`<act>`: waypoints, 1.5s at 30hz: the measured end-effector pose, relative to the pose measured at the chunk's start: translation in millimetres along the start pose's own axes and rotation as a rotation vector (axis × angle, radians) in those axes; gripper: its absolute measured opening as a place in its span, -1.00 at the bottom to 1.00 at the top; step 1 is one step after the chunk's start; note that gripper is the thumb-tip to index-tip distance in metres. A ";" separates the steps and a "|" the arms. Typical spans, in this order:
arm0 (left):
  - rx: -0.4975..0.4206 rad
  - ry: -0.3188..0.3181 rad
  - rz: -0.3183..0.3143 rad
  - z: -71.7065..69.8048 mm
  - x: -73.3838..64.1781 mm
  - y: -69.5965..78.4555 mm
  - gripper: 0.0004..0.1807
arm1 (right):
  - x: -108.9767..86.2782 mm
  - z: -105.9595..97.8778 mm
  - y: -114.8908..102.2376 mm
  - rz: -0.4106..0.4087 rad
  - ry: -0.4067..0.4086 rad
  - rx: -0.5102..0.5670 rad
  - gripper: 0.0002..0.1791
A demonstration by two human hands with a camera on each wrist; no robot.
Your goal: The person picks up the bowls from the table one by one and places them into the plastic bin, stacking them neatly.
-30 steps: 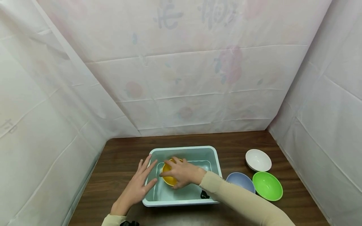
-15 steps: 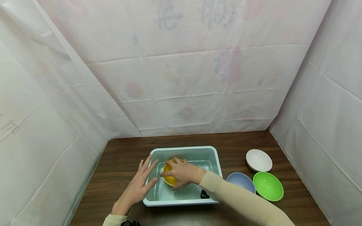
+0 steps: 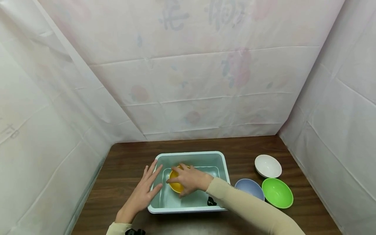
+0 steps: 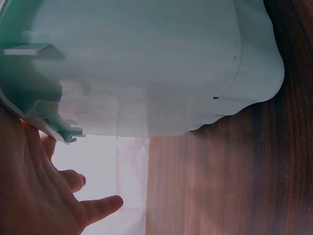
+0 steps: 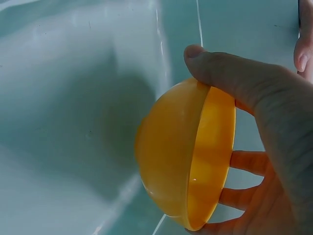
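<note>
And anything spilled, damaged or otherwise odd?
Minor: a small dark speck on the outside of the tub stands out against pale surface in the left wrist view; dirt or chip, can't tell. No spill visible; the yellow bowl in the right hand looks intact.

No word, brand or number could be read for certain. A faint blue-grey character (image 3: 174,18) stood near the top of the back sheet (image 3: 191,78), with a second group of strokes (image 3: 226,14) to its right, both too pale to make out. A small grey mark (image 3: 9,130), also illegible, showed on the left sheet (image 3: 44,117). A tiny white sign (image 3: 212,201) stood on a black patch (image 3: 209,199) near the tub's (image 3: 182,210) front rim, its shape unclear.
</note>
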State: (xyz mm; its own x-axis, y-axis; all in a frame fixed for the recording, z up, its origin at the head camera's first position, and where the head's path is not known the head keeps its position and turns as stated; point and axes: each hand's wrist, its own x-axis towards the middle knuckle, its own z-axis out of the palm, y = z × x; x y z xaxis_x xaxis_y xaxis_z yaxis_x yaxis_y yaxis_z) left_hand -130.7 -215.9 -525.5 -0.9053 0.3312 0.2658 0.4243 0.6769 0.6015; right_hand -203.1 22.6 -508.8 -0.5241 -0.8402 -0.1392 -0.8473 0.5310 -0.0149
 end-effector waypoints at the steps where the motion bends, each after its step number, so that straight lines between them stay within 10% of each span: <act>1: -0.002 -0.001 0.000 -0.2 0.4 -0.3 -0.30 | 0.3 -0.3 -0.2 0.001 0.000 0.000 -0.17; 45: -0.047 0.007 -0.032 0.7 1.1 -2.1 -0.31 | 8.9 3.7 -1.3 -0.011 -0.039 0.046 -0.14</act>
State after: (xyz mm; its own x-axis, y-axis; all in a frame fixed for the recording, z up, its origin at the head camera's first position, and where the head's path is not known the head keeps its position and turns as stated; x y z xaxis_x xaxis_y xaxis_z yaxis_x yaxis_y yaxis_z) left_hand -132.5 -216.5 -527.0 -0.9187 0.3049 0.2513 0.3938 0.6558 0.6441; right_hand -206.4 14.8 -513.7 -0.5099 -0.8418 -0.1769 -0.8478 0.5267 -0.0622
